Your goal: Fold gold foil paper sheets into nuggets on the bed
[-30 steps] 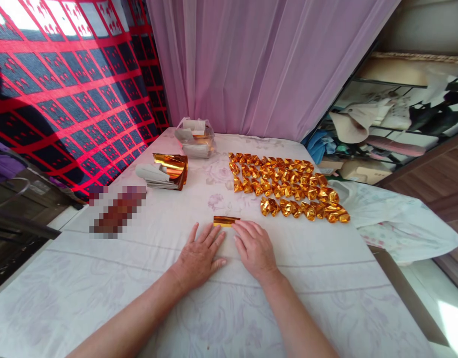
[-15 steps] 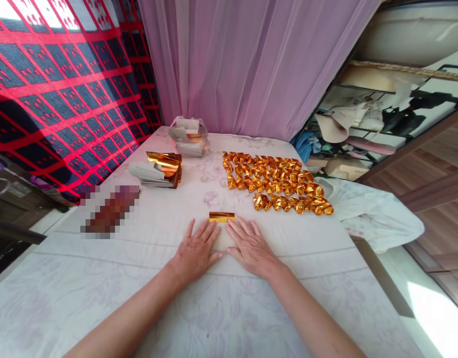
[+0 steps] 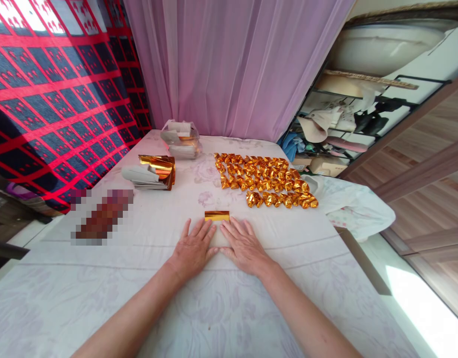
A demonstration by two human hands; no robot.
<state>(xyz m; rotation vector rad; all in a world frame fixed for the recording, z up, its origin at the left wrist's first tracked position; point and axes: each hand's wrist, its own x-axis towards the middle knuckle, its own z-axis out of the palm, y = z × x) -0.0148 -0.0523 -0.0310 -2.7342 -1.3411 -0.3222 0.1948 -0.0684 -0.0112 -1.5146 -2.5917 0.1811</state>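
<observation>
Our left hand [image 3: 192,247] and right hand [image 3: 243,245] lie flat, grips wide, fingertips pressing the gold sheet [image 3: 217,216] on the tabletop [image 3: 139,278].

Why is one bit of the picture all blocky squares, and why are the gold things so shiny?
Head view: the blocky patch on the table is pixelated on purpose, hiding what's there. Bright light glints off the folded gold pieces and the gold strip by the left hand and right hand. The wide lens tilts the shelves.

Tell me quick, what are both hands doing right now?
Left hand: open, flat on the sheet of paper, holding nothing.
Right hand: open, flat on the same sheet, fingertips near its gold fold.
</observation>
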